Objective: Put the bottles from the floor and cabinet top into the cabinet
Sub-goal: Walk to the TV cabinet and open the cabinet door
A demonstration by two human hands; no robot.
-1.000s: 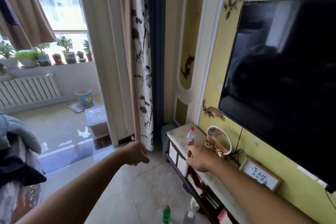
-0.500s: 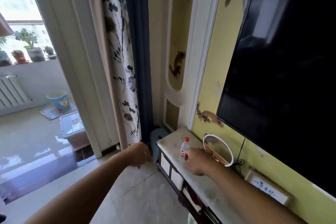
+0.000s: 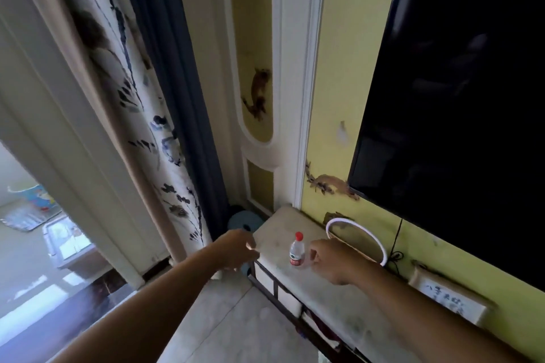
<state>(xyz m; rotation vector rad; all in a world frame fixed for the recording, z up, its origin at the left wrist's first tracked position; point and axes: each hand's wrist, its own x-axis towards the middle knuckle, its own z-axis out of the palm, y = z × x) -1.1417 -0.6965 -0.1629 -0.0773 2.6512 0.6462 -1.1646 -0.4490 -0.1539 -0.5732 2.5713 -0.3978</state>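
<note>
A small clear bottle (image 3: 296,250) with a red cap and red label stands upright on the pale marble top of the low cabinet (image 3: 277,233). My right hand (image 3: 333,259) hovers just to the bottle's right, fingers curled and a short gap from it, holding nothing. Off the cabinet's left corner my left hand (image 3: 236,249) hangs loosely curled and empty. The cabinet's dark-framed front (image 3: 283,295) runs down to the right. No floor bottles are in view.
A round white-rimmed mirror (image 3: 358,237) leans on the yellow wall behind the bottle. A framed sign (image 3: 448,300) stands further right under the large dark TV (image 3: 460,103). A blue stool (image 3: 244,222) sits in the corner by the curtains (image 3: 141,115). Tiled floor (image 3: 230,324) lies below.
The view has moved closer and turned toward the cabinet corner. My right hand has shifted from in front of the bottle to its right side. The floor bottles have left the view.
</note>
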